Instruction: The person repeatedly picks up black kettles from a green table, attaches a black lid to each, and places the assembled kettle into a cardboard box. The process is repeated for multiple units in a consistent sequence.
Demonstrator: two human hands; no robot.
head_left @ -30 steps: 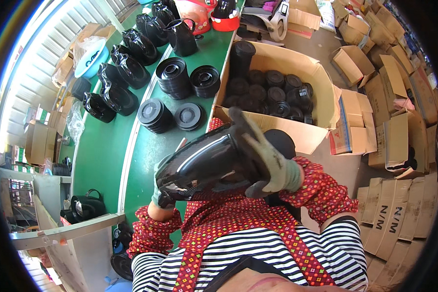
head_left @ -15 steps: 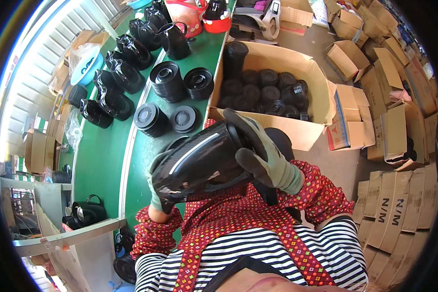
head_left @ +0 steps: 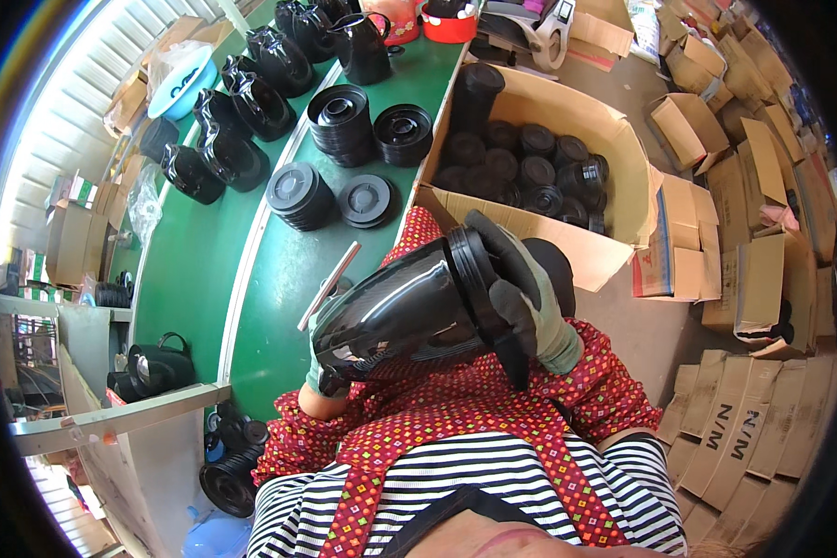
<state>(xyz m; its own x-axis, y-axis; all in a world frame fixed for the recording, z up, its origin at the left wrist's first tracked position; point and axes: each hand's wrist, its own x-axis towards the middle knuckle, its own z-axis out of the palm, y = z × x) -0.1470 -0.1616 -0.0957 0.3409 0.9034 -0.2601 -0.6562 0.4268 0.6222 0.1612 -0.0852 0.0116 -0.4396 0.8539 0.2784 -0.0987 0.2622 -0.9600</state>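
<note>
A glossy black jug body [head_left: 400, 321] lies tilted on its side in front of my chest. My gloved left hand [head_left: 315, 374] is closed around its narrower left end, with most of the fingers hidden behind it. A thin, pale reddish strip [head_left: 328, 286] sticks up beside this hand; its kind is unclear. At the jug's wide end sits a black ridged round piece [head_left: 474, 284]. My gloved right hand [head_left: 528, 302] grips this round piece, thumb on the near side and fingers over the top.
On the green table [head_left: 191, 288] stand black jugs [head_left: 237, 149] in rows and stacked black discs [head_left: 339, 121]. A carton [head_left: 614, 246] of black round parts is just beyond my right hand. Flattened cartons [head_left: 744, 418] line the right side.
The jug and both hands have shifted slightly right in view, and the ridged piece at its wide end now shows more. The thin strip has come into sight by my left hand.
</note>
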